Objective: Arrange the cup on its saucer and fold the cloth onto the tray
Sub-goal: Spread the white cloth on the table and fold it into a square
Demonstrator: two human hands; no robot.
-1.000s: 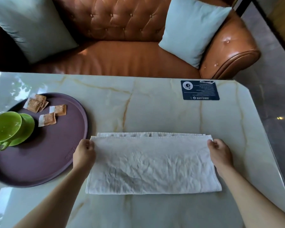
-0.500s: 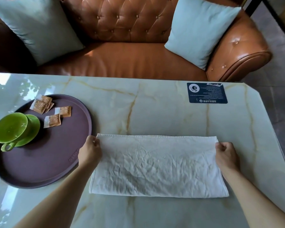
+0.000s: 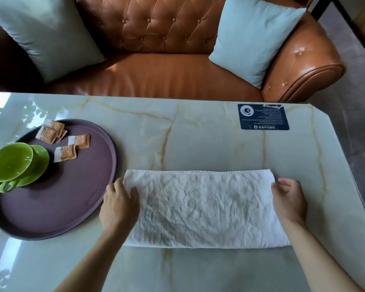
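A white cloth (image 3: 204,209), folded into a long rectangle, lies flat on the marble table in front of me. My left hand (image 3: 119,204) rests on its left end with the fingers spread over the edge. My right hand (image 3: 289,200) holds its right end, fingers curled at the edge. To the left, a round purple tray (image 3: 57,205) carries a green cup (image 3: 11,164) that sits on a green saucer (image 3: 40,157), handle toward me.
Several orange sachets (image 3: 64,152) lie on the far part of the tray. A dark blue card (image 3: 263,120) lies at the table's far right. Behind the table stands a brown leather sofa (image 3: 156,76) with two pale blue cushions (image 3: 255,36).
The cloth's far edges, offset a second ago, now line up in one neat fold. Both hands have slid from the far corners down to the ends of the cloth.
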